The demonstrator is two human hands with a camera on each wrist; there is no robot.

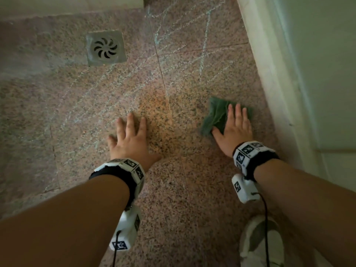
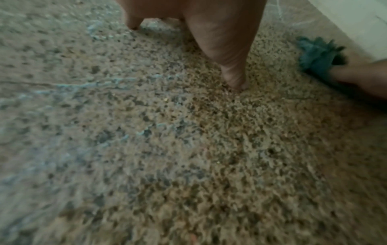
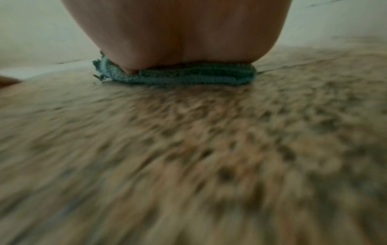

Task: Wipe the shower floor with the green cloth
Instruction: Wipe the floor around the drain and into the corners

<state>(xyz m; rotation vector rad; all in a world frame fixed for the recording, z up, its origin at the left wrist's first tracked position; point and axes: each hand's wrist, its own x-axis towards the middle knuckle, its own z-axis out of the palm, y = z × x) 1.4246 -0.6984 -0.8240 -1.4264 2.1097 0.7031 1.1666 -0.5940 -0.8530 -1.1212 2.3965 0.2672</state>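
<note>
My right hand [image 1: 235, 130] lay flat on the small dark green cloth [image 1: 215, 114], and its fingers [image 1: 238, 112] were straight and a little apart, pressing the cloth down on the speckled pink-brown granite shower floor [image 1: 115, 89]. The cloth was folded and wrinkled, with a soft ribbed weave. In the right wrist view its edge [image 3: 188, 76] showed as a thick green-blue band under my palm, with a frayed corner at the left side. One part of it stuck out to the left of my thumb and another part stuck out beyond my fingertips. It lay near the pale white wall base [image 1: 269, 74] on the right side, apart from it.

My left hand [image 1: 131, 139] rested on the bare floor, well apart from the cloth, with fingers [image 1: 130, 122] spread and straight, holding nothing. Pale chalky blue-green lines [image 1: 204, 45] crossed the floor tiles beyond my hands. The square grey metal drain with swirl-shaped slots [image 1: 105, 47] sat far from the cloth, at the upper left. A white and grey shoe [image 1: 260, 243] stood under my right forearm.
</note>
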